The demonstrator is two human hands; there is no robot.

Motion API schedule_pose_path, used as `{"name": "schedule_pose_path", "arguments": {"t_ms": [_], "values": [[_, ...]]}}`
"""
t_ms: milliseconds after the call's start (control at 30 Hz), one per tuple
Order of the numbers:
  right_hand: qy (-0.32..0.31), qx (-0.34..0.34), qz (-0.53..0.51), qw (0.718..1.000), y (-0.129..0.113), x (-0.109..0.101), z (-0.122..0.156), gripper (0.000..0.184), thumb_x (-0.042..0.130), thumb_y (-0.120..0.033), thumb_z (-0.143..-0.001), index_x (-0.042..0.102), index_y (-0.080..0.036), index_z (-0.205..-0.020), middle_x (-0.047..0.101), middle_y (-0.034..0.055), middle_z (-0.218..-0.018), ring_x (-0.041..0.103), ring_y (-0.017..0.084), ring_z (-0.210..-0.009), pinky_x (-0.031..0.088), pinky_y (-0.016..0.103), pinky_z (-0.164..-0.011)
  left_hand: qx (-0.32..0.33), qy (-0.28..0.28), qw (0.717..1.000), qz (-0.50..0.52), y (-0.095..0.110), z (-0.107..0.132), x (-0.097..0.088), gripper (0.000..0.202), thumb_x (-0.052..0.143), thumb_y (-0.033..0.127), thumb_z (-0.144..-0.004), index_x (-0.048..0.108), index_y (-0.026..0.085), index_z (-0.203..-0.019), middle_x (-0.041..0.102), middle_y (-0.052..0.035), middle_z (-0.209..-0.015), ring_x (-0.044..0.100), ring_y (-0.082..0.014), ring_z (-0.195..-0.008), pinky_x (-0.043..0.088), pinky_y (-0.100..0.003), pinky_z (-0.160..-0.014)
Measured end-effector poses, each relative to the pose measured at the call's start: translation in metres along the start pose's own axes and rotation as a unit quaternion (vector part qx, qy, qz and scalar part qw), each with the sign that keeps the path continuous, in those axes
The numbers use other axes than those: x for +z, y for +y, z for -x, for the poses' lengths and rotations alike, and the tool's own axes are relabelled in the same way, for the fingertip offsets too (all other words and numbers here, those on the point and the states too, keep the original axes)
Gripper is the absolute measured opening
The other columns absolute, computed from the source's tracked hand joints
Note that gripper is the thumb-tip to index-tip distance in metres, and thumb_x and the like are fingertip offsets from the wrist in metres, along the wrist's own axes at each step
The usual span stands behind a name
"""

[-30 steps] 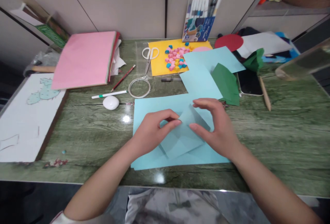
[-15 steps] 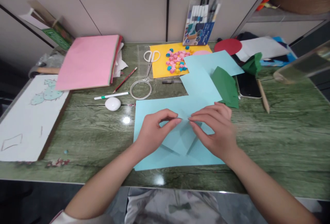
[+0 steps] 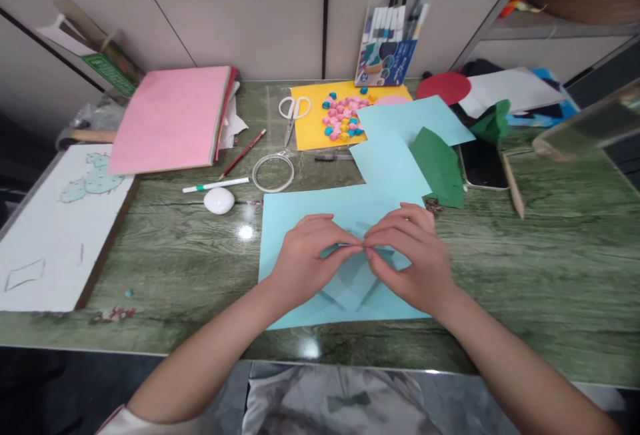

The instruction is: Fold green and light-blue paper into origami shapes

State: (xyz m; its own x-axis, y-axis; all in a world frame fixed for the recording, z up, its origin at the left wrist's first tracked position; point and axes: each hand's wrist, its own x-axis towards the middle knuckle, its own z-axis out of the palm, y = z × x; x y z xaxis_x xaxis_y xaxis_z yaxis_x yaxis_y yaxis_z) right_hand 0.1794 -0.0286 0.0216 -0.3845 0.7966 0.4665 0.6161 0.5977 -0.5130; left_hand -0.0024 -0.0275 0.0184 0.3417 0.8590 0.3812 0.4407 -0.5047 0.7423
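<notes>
A small piece of light blue paper (image 3: pixel 354 273) is pinched between my two hands, its upper edge seen nearly edge-on. My left hand (image 3: pixel 313 258) grips it with thumb and fingertips from the left. From the right, my right hand (image 3: pixel 415 255) does the same, and the fingertips of both hands nearly meet. Most of the paper's outline blends with the large light blue sheet (image 3: pixel 290 211) lying flat underneath. Another pair of light blue pieces (image 3: pixel 393 161) overlaps that sheet's far edge, beside a dark green paper piece (image 3: pixel 437 168).
Left of the sheet lie a white egg-shaped object (image 3: pixel 219 201), a white marker (image 3: pixel 215 185), a roll of clear tape (image 3: pixel 273 173) and a red pencil (image 3: pixel 243 154). Scissors (image 3: pixel 290 121) and yellow paper (image 3: pixel 307 135) with small coloured balls sit behind. A phone (image 3: pixel 483 165) is at right.
My hands have come closer together, with the left moving right and slightly towards me. The small paper has tilted, so less of its face shows.
</notes>
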Motion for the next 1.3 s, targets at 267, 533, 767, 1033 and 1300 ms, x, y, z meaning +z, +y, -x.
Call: {"name": "schedule_pose_path", "arguments": {"t_ms": [267,533,767,1033,1300], "values": [[-0.006,0.052,-0.027,0.998,0.007,-0.009,-0.006,0.014,0.057,-0.011,-0.070,0.055,-0.024,-0.065,0.062,-0.0009,-0.067,0.055,0.021,-0.077,0.039,0.042,-0.081,-0.001,0.063,0.998,0.010,0.000,-0.003,-0.013,0.003,0.063,0.020,-0.081,0.064,0.021,-0.078,0.070,0.0017,-0.076,0.064,-0.0128,-0.073,0.047,-0.037,-0.092],[-0.023,0.076,-0.023,0.997,0.016,-0.013,-0.007,0.014,0.057,-0.010,-0.069,0.053,-0.023,-0.065,0.061,-0.0007,-0.067,0.053,0.021,-0.078,0.038,0.039,-0.075,0.005,0.062,0.998,-0.002,-0.003,-0.007,-0.025,0.004,0.063,0.020,-0.080,0.063,0.020,-0.075,0.069,0.0014,-0.074,0.063,-0.0128,-0.071,0.045,-0.037,-0.095],[0.012,0.018,0.113,0.993,0.013,-0.010,-0.005,0.011,0.059,-0.015,-0.071,0.054,-0.024,-0.068,0.062,-0.0006,-0.068,0.054,0.022,-0.082,0.031,0.047,-0.092,0.046,0.019,0.982,-0.184,-0.003,-0.006,-0.024,0.012,0.058,0.022,-0.079,0.064,0.023,-0.089,0.070,-0.0004,-0.083,0.063,-0.0177,-0.083,0.035,-0.046,-0.102],[0.046,-0.083,0.169,0.981,0.000,0.002,0.003,0.009,0.064,-0.018,-0.072,0.058,-0.024,-0.073,0.067,-0.0058,-0.071,0.056,0.018,-0.078,0.029,0.047,-0.096,0.197,0.074,0.920,-0.330,0.005,0.005,-0.007,0.010,0.060,0.017,-0.078,0.062,0.024,-0.086,0.070,0.0039,-0.076,0.064,-0.0164,-0.080,0.032,-0.051,-0.102],[0.054,-0.065,0.149,0.985,-0.004,0.005,0.003,0.008,0.065,-0.019,-0.073,0.058,-0.023,-0.072,0.066,-0.0058,-0.068,0.056,0.016,-0.076,0.031,0.044,-0.097,0.205,0.045,0.931,-0.299,0.003,0.006,-0.001,0.008,0.057,0.015,-0.081,0.061,0.020,-0.086,0.068,0.0049,-0.070,0.062,-0.0116,-0.072,0.031,-0.048,-0.106]]}}
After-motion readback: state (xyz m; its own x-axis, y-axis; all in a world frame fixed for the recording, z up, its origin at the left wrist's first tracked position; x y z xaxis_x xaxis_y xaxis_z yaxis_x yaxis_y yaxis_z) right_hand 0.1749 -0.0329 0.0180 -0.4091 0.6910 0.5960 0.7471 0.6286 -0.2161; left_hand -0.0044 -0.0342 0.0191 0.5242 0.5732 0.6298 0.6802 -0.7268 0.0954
